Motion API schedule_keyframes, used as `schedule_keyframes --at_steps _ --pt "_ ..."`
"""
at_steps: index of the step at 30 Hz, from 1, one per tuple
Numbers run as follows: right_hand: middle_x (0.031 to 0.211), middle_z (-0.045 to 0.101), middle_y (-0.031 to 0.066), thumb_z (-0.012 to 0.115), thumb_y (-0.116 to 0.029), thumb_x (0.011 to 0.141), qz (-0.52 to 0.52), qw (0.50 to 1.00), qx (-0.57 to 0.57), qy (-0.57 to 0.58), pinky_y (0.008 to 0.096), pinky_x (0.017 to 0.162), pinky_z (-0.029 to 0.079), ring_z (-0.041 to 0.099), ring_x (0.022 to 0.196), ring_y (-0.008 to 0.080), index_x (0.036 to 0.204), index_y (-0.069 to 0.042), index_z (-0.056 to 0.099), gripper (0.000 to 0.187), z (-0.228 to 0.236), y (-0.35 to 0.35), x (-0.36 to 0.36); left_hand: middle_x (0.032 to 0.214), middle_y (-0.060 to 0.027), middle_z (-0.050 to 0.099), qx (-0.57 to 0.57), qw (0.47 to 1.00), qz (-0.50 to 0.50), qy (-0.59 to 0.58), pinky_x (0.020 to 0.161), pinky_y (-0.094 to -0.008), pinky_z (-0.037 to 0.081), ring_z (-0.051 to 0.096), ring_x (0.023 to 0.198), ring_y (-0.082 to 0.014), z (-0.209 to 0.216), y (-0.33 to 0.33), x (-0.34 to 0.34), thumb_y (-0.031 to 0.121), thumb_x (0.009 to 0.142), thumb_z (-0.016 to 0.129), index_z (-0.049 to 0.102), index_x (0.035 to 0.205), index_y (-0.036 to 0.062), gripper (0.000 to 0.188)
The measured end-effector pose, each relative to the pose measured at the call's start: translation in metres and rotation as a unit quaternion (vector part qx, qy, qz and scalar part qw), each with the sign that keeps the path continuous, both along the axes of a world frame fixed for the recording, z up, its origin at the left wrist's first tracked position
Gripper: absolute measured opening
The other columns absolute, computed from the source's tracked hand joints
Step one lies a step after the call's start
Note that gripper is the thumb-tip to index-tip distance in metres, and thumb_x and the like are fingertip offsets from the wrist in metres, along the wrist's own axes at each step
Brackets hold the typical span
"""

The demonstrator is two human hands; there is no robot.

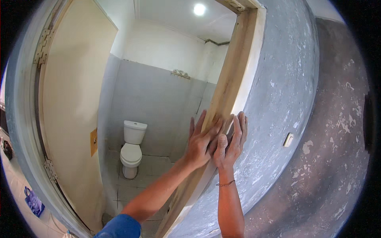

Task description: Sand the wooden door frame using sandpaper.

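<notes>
A bare wooden door frame post (234, 67) runs up the right side of a bathroom doorway. My left hand (201, 142) lies flat on the post with fingers spread and pointing up. My right hand (231, 139) presses beside it, fingers up, partly under the left hand's fingers and overlapping the post's white outer edge (251, 75). Neither hand holds anything. A thin bracelet circles my right wrist.
A grey, patchy plastered wall (289, 87) with a white light switch (288, 139) is to the right. The cream door (73, 103) stands open inward at left. Inside, a white toilet (132, 148) stands on a tiled floor. A blue bag (33, 201) lies at lower left.
</notes>
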State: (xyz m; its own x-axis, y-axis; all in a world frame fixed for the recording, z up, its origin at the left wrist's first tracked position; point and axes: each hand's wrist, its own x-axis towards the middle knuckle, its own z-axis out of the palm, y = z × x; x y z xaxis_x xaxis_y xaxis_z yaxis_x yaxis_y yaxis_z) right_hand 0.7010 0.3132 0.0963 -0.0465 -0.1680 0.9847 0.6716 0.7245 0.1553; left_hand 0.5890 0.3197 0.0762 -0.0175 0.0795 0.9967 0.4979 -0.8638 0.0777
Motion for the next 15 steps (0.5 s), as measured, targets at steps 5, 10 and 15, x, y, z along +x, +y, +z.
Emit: schedule_keyframes --at_steps 5,10,15 --pt "0.139 0.047 0.0229 0.039 -0.052 0.101 0.245 0.965 -0.025 0.089 0.0463 0.108 0.039 0.045 0.132 0.0355 0.135 0.005 0.045 0.066 -0.01 -0.001 -0.001 0.15 -0.0091 0.045 -0.001 0.997 0.068 0.023 0.115 -0.0653 0.004 0.017 0.148 -0.0416 -0.034 0.006 0.003 0.012 0.09 0.061 0.05 0.142 0.0084 0.054" --pt "0.134 0.052 0.0199 0.04 -0.055 0.1 0.296 0.945 -0.053 0.13 0.0438 0.105 0.043 0.049 0.127 0.0305 0.13 0.004 0.048 0.066 -0.014 -0.004 -0.001 0.146 -0.0099 0.05 0.039 0.995 0.085 0.029 0.114 -0.066 0.006 0.018 0.148 -0.0406 -0.011 0.012 -0.001 0.011 0.091 0.059 0.053 0.139 0.0061 0.049" --pt "0.129 0.057 0.0206 0.036 -0.051 0.102 0.235 0.964 -0.046 0.113 0.0437 0.104 0.043 0.051 0.125 0.0335 0.127 0.004 0.053 0.063 -0.01 -0.003 -0.001 0.143 -0.0111 0.053 0.061 0.995 0.073 -0.013 0.113 -0.0665 0.01 0.02 0.147 -0.041 0.061 0.01 0.009 0.013 0.094 0.055 0.052 0.139 0.0059 0.046"
